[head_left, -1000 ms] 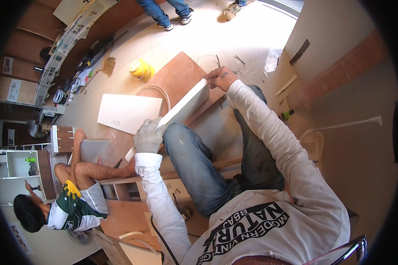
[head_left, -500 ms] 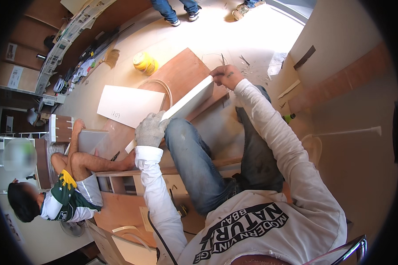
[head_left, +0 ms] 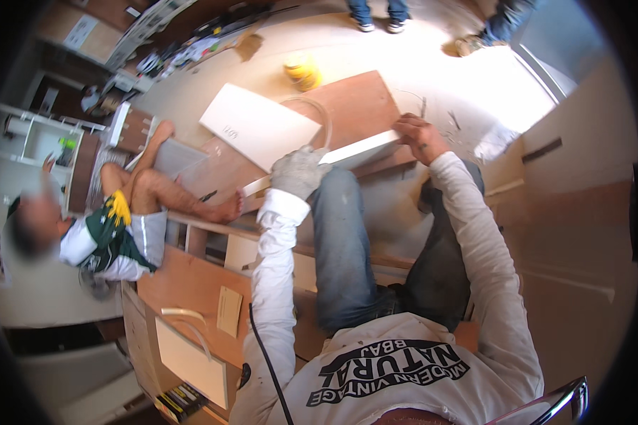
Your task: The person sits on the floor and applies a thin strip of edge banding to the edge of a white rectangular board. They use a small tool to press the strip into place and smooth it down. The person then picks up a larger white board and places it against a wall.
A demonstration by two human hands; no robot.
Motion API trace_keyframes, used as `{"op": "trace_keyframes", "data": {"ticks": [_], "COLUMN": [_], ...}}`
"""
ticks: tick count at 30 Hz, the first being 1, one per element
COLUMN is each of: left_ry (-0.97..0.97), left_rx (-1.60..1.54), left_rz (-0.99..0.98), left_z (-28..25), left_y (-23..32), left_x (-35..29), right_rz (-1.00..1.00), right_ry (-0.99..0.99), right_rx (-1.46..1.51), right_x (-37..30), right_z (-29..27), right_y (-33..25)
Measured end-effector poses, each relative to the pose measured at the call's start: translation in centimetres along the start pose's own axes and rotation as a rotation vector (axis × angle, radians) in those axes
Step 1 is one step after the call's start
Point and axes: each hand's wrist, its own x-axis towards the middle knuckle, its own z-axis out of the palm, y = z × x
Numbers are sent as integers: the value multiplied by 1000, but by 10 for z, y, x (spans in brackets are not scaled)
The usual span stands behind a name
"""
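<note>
A long white board (head_left: 365,149) lies across my left knee, its narrow edge turned up. My left hand (head_left: 299,172), in a grey knit glove, is closed over the board near its left part. My bare right hand (head_left: 422,138) pinches the board's far right end between thumb and fingers. Beyond it, a wider white panel (head_left: 252,124) with handwriting on it lies flat on a reddish-brown board (head_left: 365,95). A thin pale strip (head_left: 326,120) curls beside that panel. The board's lower face is mostly hidden.
A yellow bucket (head_left: 303,73) stands beyond the boards. At left a barefoot co-worker (head_left: 124,234) sits with one foot close to the board. A wooden frame (head_left: 205,237) and another pale panel (head_left: 191,358) lie at lower left. Other people's legs (head_left: 378,13) show at the far side.
The view has swung left, so the scene sits further right. The board now slopes less steeply and shows less of its broad face. Both hands keep their hold.
</note>
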Motion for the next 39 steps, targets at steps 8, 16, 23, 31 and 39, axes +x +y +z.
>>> {"op": "trace_keyframes", "data": {"ticks": [8,16,23,31,39], "left_ry": [74,91,267,130,129], "left_rx": [-519,-832,-420,-229,-40], "left_rz": [-58,-229,-162,-146,-34], "left_z": [-13,-3,13,6,13], "left_y": [-106,-133,-129,-132,-131], "left_x": [-72,-104,-107,-105,-97], "right_rz": [-10,-56,52,22,299], "right_ry": [30,36,-25,-29,98], "right_rx": [13,-25,27,18,59], "right_x": [5,1,0,-1,-17], "right_z": [-1,-4,-9,-3,-10], "right_y": [-18,-8,-11,-12,-2]}}
